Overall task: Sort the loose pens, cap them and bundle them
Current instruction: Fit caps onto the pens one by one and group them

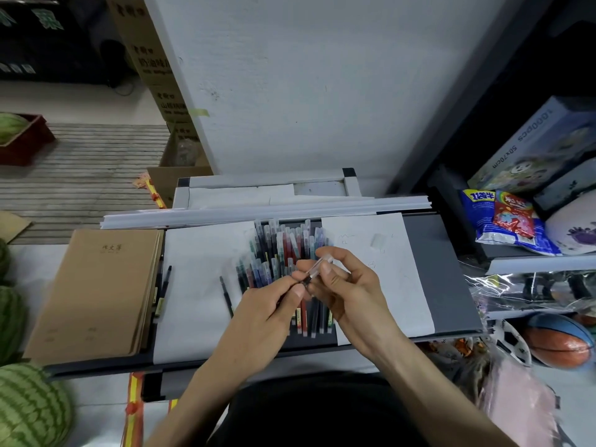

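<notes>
- Both hands are up over the middle of the dark grey tabletop (451,269), and they meet almost fingertip to fingertip.
- The left hand (271,304) has its fingers curled. Thumb and forefinger pinch a slim dark pen (304,282) close to its tip, and the hand hides the rest of the barrel.
- The right hand (345,285) sits just beside it. Thumb and forefinger grip a clear plastic cap (319,266), tilted up toward the far edge, with the other fingers loosely folded behind.
- The cap's lower end is right at the pen's tip, but we cannot tell whether it is seated.
- Under the hands we have the heap of coloured plastic pens (283,246): reds, blues, greens and blacks, many with clear caps. It fans out from the middle toward the far edge.
- That heap lies between two sheets, the left white paper sheet (196,269) and the right white paper sheet (396,285).
- On the left sheet a lone thin black pen (227,296) lies apart from the heap, just left of the left hand, pointed end toward the far edge.
- A few more loose dark pens (163,288) run along the right side of a stack of brown kraft-paper notebooks (96,291) near the left edge.
- Long white strips (258,211) lie along the far edge.
- Off the tabletop we spot striped green watermelons (29,411) to the left.
- To the right there is an orange and blue basketball (559,345), with blue and red snack bags (503,221) on a shelf.
</notes>
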Demonstrator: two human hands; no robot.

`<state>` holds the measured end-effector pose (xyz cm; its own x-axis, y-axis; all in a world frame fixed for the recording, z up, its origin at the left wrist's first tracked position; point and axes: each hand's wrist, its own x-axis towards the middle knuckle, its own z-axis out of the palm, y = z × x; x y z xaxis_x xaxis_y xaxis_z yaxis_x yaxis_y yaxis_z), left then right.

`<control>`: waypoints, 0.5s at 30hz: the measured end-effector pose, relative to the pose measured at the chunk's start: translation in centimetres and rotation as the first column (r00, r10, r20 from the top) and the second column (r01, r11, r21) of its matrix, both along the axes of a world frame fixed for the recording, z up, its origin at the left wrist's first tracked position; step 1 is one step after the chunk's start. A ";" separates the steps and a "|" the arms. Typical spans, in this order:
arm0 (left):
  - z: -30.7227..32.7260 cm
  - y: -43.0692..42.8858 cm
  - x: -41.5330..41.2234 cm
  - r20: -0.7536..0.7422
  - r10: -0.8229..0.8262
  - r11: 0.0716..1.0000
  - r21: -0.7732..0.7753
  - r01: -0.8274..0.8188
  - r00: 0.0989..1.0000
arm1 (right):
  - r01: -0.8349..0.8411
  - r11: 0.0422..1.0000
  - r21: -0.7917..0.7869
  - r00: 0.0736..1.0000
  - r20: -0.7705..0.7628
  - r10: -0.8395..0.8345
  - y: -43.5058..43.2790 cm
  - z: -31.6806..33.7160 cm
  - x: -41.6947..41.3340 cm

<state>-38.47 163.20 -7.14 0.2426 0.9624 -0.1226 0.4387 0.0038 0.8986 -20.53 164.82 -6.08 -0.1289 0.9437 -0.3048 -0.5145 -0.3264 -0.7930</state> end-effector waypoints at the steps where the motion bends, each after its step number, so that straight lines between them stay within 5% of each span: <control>1: 0.0 0.1 0.0 0.001 0.000 1.000 0.004 0.000 1.000 | -0.009 0.999 0.042 0.998 0.059 0.006 -0.1 -0.1 -0.1; 7: 0.2 1.0 0.2 -0.044 -0.024 0.999 0.037 0.026 0.999 | -0.011 0.992 0.127 0.981 0.192 -0.014 -0.5 -1.0 -1.2; 12: -0.1 1.5 0.9 0.333 0.032 0.970 -0.236 0.051 0.943 | -0.005 0.992 0.128 0.989 0.144 -0.014 -0.2 -1.5 -0.9; 15: -0.5 1.8 1.0 0.343 0.045 0.952 -0.299 0.063 0.938 | -0.048 0.991 0.122 0.982 0.185 0.025 0.1 -2.0 -0.3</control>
